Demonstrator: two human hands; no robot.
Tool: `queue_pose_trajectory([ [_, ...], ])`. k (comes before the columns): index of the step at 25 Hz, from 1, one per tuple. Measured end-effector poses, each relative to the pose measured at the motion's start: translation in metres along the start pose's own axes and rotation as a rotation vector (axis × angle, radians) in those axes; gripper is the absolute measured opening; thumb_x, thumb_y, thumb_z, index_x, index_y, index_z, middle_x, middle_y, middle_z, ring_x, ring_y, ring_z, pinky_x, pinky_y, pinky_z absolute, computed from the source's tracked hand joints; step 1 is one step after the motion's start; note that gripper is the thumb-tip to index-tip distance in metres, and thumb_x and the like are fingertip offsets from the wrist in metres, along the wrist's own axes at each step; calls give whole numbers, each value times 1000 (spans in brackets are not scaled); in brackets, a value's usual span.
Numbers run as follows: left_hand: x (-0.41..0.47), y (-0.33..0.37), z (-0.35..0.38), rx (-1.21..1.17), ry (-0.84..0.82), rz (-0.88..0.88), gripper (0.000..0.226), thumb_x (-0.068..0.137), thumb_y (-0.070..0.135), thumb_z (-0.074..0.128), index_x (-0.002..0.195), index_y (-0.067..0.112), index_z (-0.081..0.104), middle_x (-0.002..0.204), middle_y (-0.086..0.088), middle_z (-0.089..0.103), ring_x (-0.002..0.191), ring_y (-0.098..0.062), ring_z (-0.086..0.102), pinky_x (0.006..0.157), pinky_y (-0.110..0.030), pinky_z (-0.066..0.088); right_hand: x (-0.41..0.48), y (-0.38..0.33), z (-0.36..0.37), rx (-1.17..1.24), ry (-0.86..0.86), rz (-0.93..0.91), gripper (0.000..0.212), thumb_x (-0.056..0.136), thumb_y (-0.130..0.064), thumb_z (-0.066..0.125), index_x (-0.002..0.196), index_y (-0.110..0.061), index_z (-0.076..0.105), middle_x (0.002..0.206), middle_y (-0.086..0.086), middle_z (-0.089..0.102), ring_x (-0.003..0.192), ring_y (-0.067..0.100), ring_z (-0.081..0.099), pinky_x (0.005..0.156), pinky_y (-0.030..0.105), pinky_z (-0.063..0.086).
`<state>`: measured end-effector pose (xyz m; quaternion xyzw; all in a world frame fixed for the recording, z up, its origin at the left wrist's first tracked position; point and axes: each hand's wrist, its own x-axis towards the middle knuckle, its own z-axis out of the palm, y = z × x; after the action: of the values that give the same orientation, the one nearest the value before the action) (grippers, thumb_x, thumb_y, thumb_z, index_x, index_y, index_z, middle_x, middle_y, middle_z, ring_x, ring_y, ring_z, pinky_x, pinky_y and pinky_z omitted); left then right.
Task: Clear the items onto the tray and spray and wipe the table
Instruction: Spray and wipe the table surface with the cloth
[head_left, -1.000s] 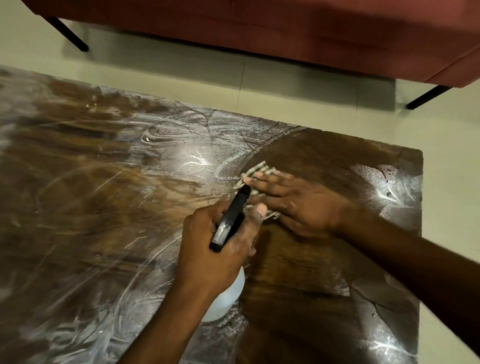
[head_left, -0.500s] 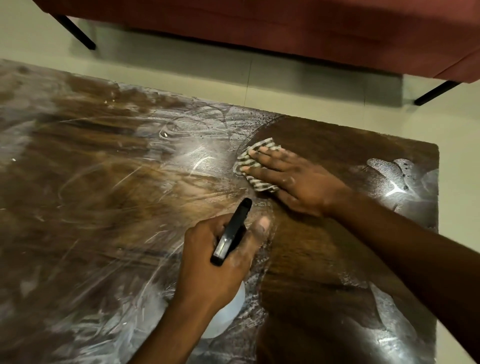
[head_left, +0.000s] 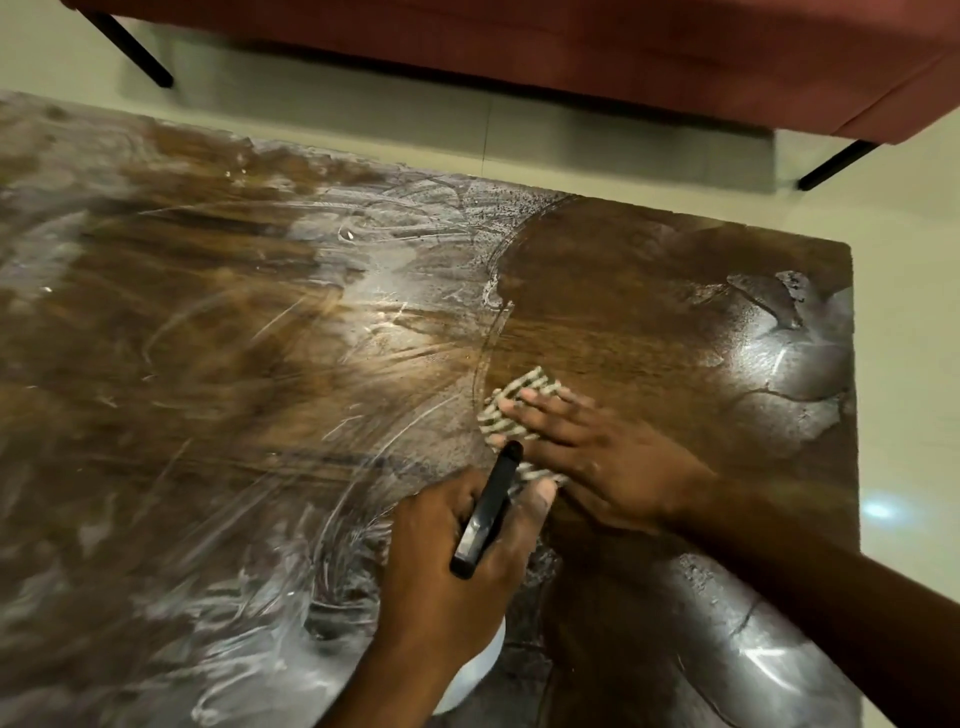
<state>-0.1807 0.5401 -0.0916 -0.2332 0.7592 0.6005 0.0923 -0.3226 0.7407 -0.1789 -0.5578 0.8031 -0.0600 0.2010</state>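
The dark wooden table fills the view, streaked with wet white smears on its left and middle, with a darker wiped patch at the right. My right hand lies flat with fingers spread, pressing a striped cloth onto the tabletop. My left hand is wrapped around a spray bottle with a black trigger head; its white body shows below my wrist. The bottle's nozzle overlaps the cloth's near edge. No tray is in view.
A red sofa on thin black legs stands beyond the table's far edge, across a strip of pale tiled floor. The table's right edge drops to the floor. Wet foam patches sit near the right corner.
My right hand has slid the cloth back toward me, up against the spray bottle. My left hand and the bottle have stayed about where they were.
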Motion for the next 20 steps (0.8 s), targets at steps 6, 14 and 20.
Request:
queue_pose_trajectory([
  [6,-24,-13,-7,-34,-88,-27,55,84,75,71,73,22,62,53,-5,52,47,-25,53,53,-48,49,-11,22,-10,245,461,937,68,104,-20,50,167,-31,30,177,4,20,163,28,19,132,50,21],
  [14,-52,-39,-14,-43,-127,-22,64,81,80,72,69,18,62,58,-14,51,48,-21,49,51,-45,42,-24,-66,24,-17,-84,-55,75,106,-29,49,170,-36,10,180,-4,-4,166,21,-4,134,51,11],
  [20,-75,-62,-17,84,-161,-67,61,78,91,64,79,30,65,62,0,59,52,-16,57,58,-51,50,-27,-57,15,322,429,950,72,103,-12,56,167,-32,30,178,0,16,165,23,13,132,51,20],
])
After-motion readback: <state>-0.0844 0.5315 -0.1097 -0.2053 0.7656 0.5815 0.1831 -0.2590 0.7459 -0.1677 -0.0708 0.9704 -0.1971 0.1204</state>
